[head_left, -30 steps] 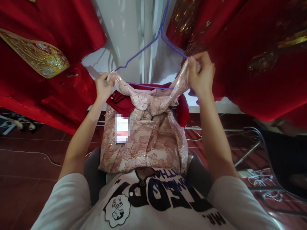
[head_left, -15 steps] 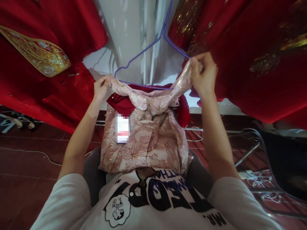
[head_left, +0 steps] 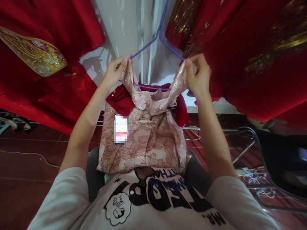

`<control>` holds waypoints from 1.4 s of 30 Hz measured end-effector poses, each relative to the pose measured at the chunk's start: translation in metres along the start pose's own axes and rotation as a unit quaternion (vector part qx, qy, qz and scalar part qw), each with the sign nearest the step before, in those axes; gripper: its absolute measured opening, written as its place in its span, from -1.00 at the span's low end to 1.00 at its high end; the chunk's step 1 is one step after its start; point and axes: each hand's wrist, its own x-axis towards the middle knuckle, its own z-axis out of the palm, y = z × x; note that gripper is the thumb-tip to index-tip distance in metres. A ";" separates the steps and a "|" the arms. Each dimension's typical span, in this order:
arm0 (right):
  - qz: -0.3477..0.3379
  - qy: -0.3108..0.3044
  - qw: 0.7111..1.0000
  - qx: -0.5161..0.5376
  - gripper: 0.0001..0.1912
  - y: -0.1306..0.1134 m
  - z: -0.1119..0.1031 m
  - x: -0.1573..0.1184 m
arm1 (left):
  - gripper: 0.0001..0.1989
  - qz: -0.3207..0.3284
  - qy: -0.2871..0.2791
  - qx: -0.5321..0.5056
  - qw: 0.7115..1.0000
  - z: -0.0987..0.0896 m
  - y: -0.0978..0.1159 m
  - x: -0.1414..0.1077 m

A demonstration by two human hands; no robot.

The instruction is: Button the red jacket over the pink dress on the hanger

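A pink and gold brocade garment lies across my lap, its upper part raised on both sides. My left hand pinches one shoulder of it against the left arm of a purple hanger. Opposite, my right hand is closed on the other shoulder at the hanger's right end. The hanger's lower bar passes behind the neckline. Dark red cloth shows at the garment's left and behind it. On the brocade lies a phone with a blurred screen.
Red garments with gold decoration hang at the left and right. A pale wall stands behind the hanger. At the lower right are a dark chair with a metal frame and white cables. Shoes stand at the far left.
My left hand has moved right and up, bringing its side of the garment onto the hanger's left arm, which was bare before. My right hand keeps its grip.
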 end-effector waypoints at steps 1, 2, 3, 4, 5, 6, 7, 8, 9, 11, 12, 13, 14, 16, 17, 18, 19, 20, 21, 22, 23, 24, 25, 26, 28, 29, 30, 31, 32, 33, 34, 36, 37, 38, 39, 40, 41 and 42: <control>0.001 0.000 1.000 0.007 -0.76 0.001 0.001 0.000 | -0.44 0.002 0.009 -0.011 1.000 -0.005 -0.005 -0.003; 0.002 0.000 1.000 0.012 -0.76 0.001 0.002 0.001 | -0.41 -0.006 0.030 -0.026 0.999 -0.011 -0.013 -0.007; 0.004 -0.001 1.000 0.015 -0.76 0.000 0.002 0.001 | -0.38 -0.026 0.057 -0.045 0.997 -0.016 -0.022 -0.012; 0.008 -0.003 1.000 0.015 -0.76 0.000 0.002 0.001 | -0.35 -0.062 0.092 -0.066 0.992 -0.020 -0.031 -0.019; 0.013 -0.008 1.000 0.012 -0.75 -0.002 0.002 0.001 | -0.34 -0.113 0.116 -0.071 0.984 -0.023 -0.040 -0.027; 0.020 -0.016 1.000 0.008 -0.75 -0.004 0.001 0.000 | -0.37 -0.139 0.113 -0.067 0.982 -0.025 -0.049 -0.038; 0.029 -0.024 0.999 0.001 -0.75 -0.006 0.000 0.000 | -0.38 -0.157 0.097 -0.054 0.981 -0.026 -0.055 -0.049; 0.039 -0.034 0.999 -0.007 -0.74 -0.008 -0.002 0.000 | -0.35 -0.170 0.024 -0.025 0.985 -0.026 -0.061 -0.060; 0.050 -0.047 0.997 -0.016 -0.73 -0.011 -0.005 -0.001 | -0.28 -0.170 -0.009 -0.019 0.985 -0.026 -0.064 -0.070; 0.075 -0.075 0.994 -0.036 -0.68 -0.017 -0.009 -0.001 | -0.25 -0.133 -0.088 0.008 0.987 -0.028 -0.066 -0.086; 0.087 -0.085 0.992 -0.045 -0.66 -0.020 -0.012 -0.001 | -0.28 -0.116 -0.108 0.018 0.987 -0.031 -0.065 -0.090; 0.097 -0.094 0.989 -0.053 -0.63 -0.022 -0.014 -0.002 | -0.31 -0.106 -0.119 0.030 0.987 -0.034 -0.064 -0.091; 0.103 -0.101 0.988 -0.058 -0.61 -0.023 -0.015 -0.002 | -0.35 -0.107 -0.112 0.041 0.987 -0.037 -0.064 -0.089; 0.105 -0.104 0.987 -0.056 -0.59 -0.024 -0.016 -0.002 | -0.44 -0.132 -0.070 0.050 0.987 -0.043 -0.064 -0.077; 0.102 -0.107 0.988 -0.051 -0.59 -0.024 -0.016 -0.002 | -0.50 -0.146 -0.039 0.058 0.987 -0.045 -0.064 -0.067; 0.097 -0.105 0.989 -0.045 -0.60 -0.024 -0.016 -0.002 | -0.56 -0.156 -0.009 0.066 0.986 -0.046 -0.065 -0.056; 0.092 -0.100 0.990 -0.039 -0.60 -0.024 -0.016 -0.002 | -0.60 -0.162 0.021 0.075 0.984 -0.047 -0.065 -0.045; 0.088 -0.095 0.991 -0.035 -0.61 -0.024 -0.017 -0.002 | -0.62 -0.165 0.055 0.092 0.981 -0.048 -0.064 -0.033; 0.089 -0.093 0.991 -0.033 -0.62 -0.025 -0.018 -0.002 | -0.62 -0.161 0.077 0.101 0.979 -0.049 -0.061 -0.022; 0.095 -0.093 0.990 -0.035 -0.62 -0.027 -0.019 -0.002 | -0.63 -0.153 0.098 0.109 0.977 -0.050 -0.055 -0.012; 0.106 -0.098 0.989 -0.037 -0.61 -0.029 -0.021 -0.002 | -0.65 -0.136 0.119 0.115 0.977 -0.050 -0.046 -0.004; 0.119 -0.107 0.986 -0.039 -0.60 -0.033 -0.023 -0.003 | -0.67 -0.122 0.132 0.124 0.976 -0.050 -0.035 0.003; 0.132 -0.117 0.984 -0.039 -0.59 -0.037 -0.025 -0.004 | -0.69 -0.099 0.146 0.138 0.974 -0.049 -0.021 0.008; 0.143 -0.124 0.981 -0.036 -0.59 -0.042 -0.028 -0.006 | -0.72 -0.082 0.153 0.158 0.972 -0.045 -0.004 0.010; 0.155 -0.132 0.979 -0.024 -0.59 -0.050 -0.031 -0.010 | -0.79 -0.066 0.166 0.212 0.961 -0.033 0.031 0.011; 0.159 -0.137 0.978 -0.016 -0.60 -0.054 -0.033 -0.013 | -0.80 -0.038 0.168 0.222 0.960 -0.024 0.047 0.010; 0.160 -0.142 0.977 -0.007 -0.60 -0.057 -0.035 -0.015 | -0.77 -0.010 0.173 0.213 0.961 -0.014 0.061 0.007; 0.157 -0.147 0.977 0.004 -0.61 -0.059 -0.037 -0.016 | -0.74 0.022 0.175 0.195 0.965 -0.003 0.072 0.005; 0.149 -0.150 0.977 0.015 -0.63 -0.061 -0.039 -0.016 | -0.74 0.055 0.158 0.171 0.971 0.007 0.080 0.002; 0.137 -0.149 0.979 0.023 -0.64 -0.061 -0.042 -0.015 | -0.75 0.072 0.140 0.135 0.978 0.016 0.084 0.000; 0.122 -0.143 0.982 0.027 -0.65 -0.061 -0.044 -0.011 | -0.75 0.078 0.117 0.109 0.984 0.022 0.084 -0.002; 0.101 -0.134 0.985 0.024 -0.62 -0.060 -0.049 0.001 | -0.74 0.073 0.072 0.073 0.992 0.027 0.078 -0.003; 0.105 -0.144 0.984 0.019 -0.59 -0.060 -0.050 0.010 | -0.72 0.073 0.054 0.068 0.994 0.026 0.074 -0.001; 0.117 -0.168 0.979 0.017 -0.55 -0.059 -0.049 0.019 | -0.69 0.077 0.040 0.067 0.994 0.023 0.069 0.001; 0.140 -0.208 0.968 0.017 -0.51 -0.058 -0.047 0.029 | -0.66 0.085 0.029 0.066 0.994 0.020 0.064 0.003; 0.165 -0.266 0.949 0.021 -0.48 -0.057 -0.042 0.039 | -0.63 0.093 0.018 0.066 0.993 0.016 0.060 0.005; 0.186 -0.324 0.927 0.029 -0.47 -0.055 -0.036 0.048 | -0.59 0.095 0.005 0.066 0.993 0.012 0.058 0.008; 0.202 -0.383 0.900 0.043 -0.47 -0.054 -0.029 0.055 | -0.56 0.089 -0.010 0.064 0.994 0.009 0.056 0.009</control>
